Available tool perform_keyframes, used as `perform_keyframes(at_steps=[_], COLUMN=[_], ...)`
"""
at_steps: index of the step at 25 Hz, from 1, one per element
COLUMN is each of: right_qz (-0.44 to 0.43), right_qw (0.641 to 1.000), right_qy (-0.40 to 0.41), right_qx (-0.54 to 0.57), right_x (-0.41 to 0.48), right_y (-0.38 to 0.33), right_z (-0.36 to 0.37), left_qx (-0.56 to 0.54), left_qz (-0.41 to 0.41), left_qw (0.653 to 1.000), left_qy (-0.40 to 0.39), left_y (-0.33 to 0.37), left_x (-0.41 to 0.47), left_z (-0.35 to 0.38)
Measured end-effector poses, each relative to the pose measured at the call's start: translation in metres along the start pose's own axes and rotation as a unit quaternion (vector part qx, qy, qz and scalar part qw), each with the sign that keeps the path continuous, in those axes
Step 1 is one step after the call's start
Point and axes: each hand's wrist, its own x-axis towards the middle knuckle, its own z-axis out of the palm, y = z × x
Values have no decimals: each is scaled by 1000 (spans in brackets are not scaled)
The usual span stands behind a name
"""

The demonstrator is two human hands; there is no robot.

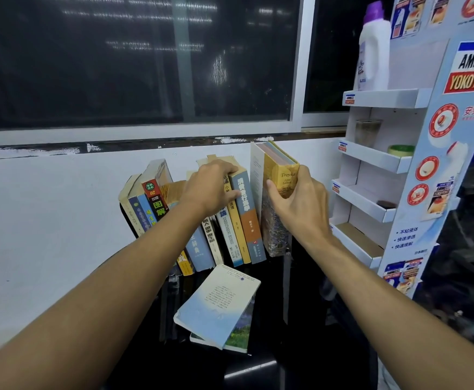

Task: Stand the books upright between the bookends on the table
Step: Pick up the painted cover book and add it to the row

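Head view, both arms reaching forward over the black table (258, 370). My left hand (210, 190) lies palm-down on the row of books (230, 229). Its fingers hook over the top edges of the middle volumes and its thumb presses against their spines. My right hand (300, 204) grips the yellow book (282, 178) at the row's right end, with the thumb on the spine's left side and the fingers wrapped round its right face.

Edges and clearance: the row backs onto the white wall (47, 206). Right of the yellow book, a strip of bare table separates it from the cardboard display stand (371, 164). Two loose books (218, 302) lie stacked flat just in front of the row's foot, taking up the near approach. I cannot make out the bookends.

Orientation: the yellow book stands upright, long axis vertical, spine facing me. The blue-grey and orange book (244, 209) beside it tilts slightly left at the top, and the volumes further left lean more steeply that way. The upper loose book lies cover-up, its long axis running away from me and skewed rightward.
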Motion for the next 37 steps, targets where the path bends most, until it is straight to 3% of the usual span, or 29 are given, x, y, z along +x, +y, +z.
perform_keyframes(at_steps=[17,22,30,37], right_qz=[29,36,-51,-83], right_qw=[999,991,948,934], right_qy=[-18,-112,-304,-341], right_qx=[38,60,75,73], right_x=[-21,-9,12,23], right_y=[37,41,46,35], right_z=[50,38,16,15], left_qx=[2,-1,5,-4], left_qz=[1,3,-1,-1], left_qw=[1000,1000,1000,1000], left_qy=[19,19,18,15], left_y=[-3,-3,-3,-1], left_x=[3,3,3,3], left_z=[7,7,8,7])
